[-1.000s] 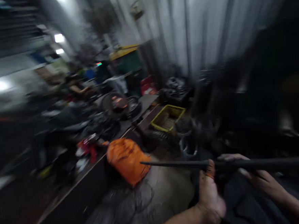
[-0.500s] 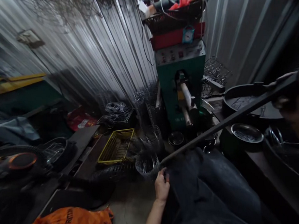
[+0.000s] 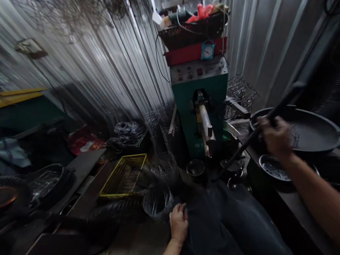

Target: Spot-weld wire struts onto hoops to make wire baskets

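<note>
In the head view, the right forearm slants up and inward from the lower right corner, ending in the right hand [image 3: 277,139] raised in front of the wide black pan [image 3: 322,134]. Its fingers are wrapped around a long dark rod [image 3: 248,142], which slopes from upper right down to lower left, its low end near the small dark pot [image 3: 231,166], before the green machine [image 3: 182,103]. The left forearm rises from the bottom edge; the left hand [image 3: 179,224] lies beside the dark-clothed leg [image 3: 238,227], near the wire-filled container [image 3: 157,202]. Its fingers are curled inward; whether they grip anything cannot be told.
</note>
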`<state>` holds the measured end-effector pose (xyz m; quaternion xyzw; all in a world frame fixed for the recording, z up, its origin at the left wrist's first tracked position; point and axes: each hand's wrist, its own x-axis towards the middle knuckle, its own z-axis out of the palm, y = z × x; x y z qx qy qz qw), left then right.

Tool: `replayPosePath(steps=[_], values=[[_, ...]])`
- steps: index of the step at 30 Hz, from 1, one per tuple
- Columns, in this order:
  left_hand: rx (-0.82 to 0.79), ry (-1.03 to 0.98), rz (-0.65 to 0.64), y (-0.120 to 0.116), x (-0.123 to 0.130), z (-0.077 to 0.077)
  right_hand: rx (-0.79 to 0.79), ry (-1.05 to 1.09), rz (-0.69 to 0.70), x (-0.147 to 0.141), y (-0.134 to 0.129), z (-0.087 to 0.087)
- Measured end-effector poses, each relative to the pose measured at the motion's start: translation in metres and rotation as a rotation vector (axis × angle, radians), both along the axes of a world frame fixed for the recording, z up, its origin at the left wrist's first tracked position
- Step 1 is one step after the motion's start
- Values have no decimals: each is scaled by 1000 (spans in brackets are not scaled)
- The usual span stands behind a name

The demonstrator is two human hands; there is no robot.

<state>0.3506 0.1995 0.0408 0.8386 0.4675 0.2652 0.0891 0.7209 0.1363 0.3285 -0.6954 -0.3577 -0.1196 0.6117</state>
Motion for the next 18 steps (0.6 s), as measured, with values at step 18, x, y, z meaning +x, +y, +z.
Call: replayPosePath(steps=[18], values=[[174,-147,55,21,4,-50,-449,51,-94,52,213,-95]])
